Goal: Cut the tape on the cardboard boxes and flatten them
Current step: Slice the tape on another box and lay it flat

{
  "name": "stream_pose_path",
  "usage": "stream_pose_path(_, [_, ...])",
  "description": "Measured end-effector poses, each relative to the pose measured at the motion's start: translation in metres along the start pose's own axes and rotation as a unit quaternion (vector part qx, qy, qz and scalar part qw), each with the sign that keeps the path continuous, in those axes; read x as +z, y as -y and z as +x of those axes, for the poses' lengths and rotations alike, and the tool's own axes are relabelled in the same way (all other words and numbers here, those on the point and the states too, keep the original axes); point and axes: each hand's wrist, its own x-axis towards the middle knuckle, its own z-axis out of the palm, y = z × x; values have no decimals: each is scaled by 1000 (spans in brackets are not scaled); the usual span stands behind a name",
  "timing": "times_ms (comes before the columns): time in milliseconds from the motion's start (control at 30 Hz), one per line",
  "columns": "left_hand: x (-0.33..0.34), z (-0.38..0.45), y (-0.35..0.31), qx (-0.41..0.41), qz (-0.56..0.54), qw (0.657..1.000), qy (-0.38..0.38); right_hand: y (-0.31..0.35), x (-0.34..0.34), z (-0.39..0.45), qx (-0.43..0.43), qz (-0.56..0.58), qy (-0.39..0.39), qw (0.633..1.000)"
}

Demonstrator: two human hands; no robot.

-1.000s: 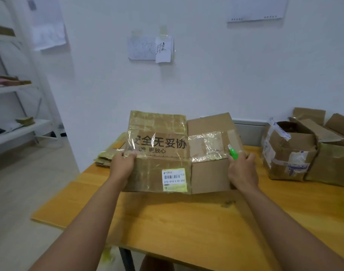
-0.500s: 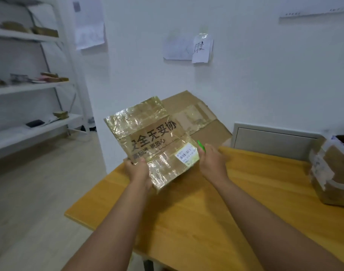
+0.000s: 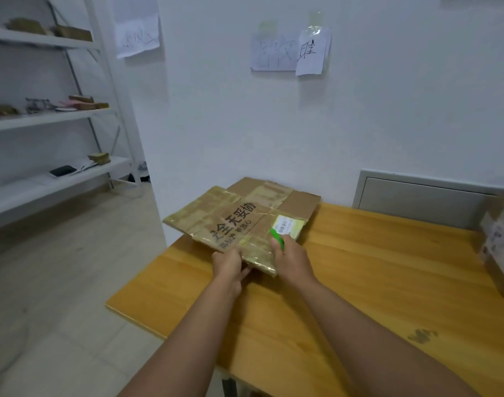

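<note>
We stand at a wooden table pushed into the corner of a white-walled room, and its nearest stretch holds nothing but our two forearms reaching out over the grain. Just past them our left hand grips the near edge of a flattened cardboard box, thumb on top and fingers curled under the board. Our right hand is beside it at the same edge, closed around a green cutter whose tip points forward over the cardboard; whether those fingers also pinch the board we cannot tell. The box lies nearly flat at the table's far left corner, tape-covered face up with black printing and a small shipping label, its far part overhanging the edge toward the wall. It seems to sit on other cardboard, but we cannot be sure.

We judge this box done: its tape looks cut and its panels folded down, so only setting it down remains. At the far right edge a taped box stands upright and only partly in view, so at least that one is left to cut and flatten. Beyond, paper notes hang on the wall and white shelves stand off to the left.
</note>
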Motion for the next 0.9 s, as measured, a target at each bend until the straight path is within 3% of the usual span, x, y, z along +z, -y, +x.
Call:
stream_pose_path(67, [-14,-4,-9,58,104,992,-41,2,-5,3,-26,-21,-13,999])
stream_pose_path(100, [-24,-2,-12,126,187,971,-76,2,-8,5,-37,-25,-12,999])
stream_pose_path(133, [-33,-2,-14,220,300,924,-93,2,-10,6,-45,-33,-8,998])
stream_pose_path(200, [-46,2,-16,387,535,750,-44,0,-12,5,-46,-55,2,997])
stream_pose_path(267, [-49,16,-18,413,696,585,46,-2,-11,2,-48,-62,5,997])
stream_pose_path(333, [-45,31,-18,403,765,491,102,-3,-10,0,-62,-65,3,996])
stream_pose_path(400, [-40,40,-20,414,784,441,136,-2,-12,3,-84,-73,-1,994])
stream_pose_path(467, [-37,42,-18,425,771,452,143,1,-17,10,-99,-73,-15,992])
stream_pose_path(533, [-36,45,-13,440,753,477,108,6,-20,19,-102,-61,-25,993])
stream_pose_path(633, [-38,50,-12,435,754,486,81,9,-12,29,-80,-50,-8,995])
stream_pose_path(733, [-39,52,-21,357,780,494,141,0,2,32,-46,-78,32,995])
stream_pose_path(800, [-36,51,-33,288,773,531,194,-7,5,32,-29,-96,48,994])
stream_pose_path(900, [-16,56,-52,299,740,572,189,-17,-9,36,-22,-108,-3,994])
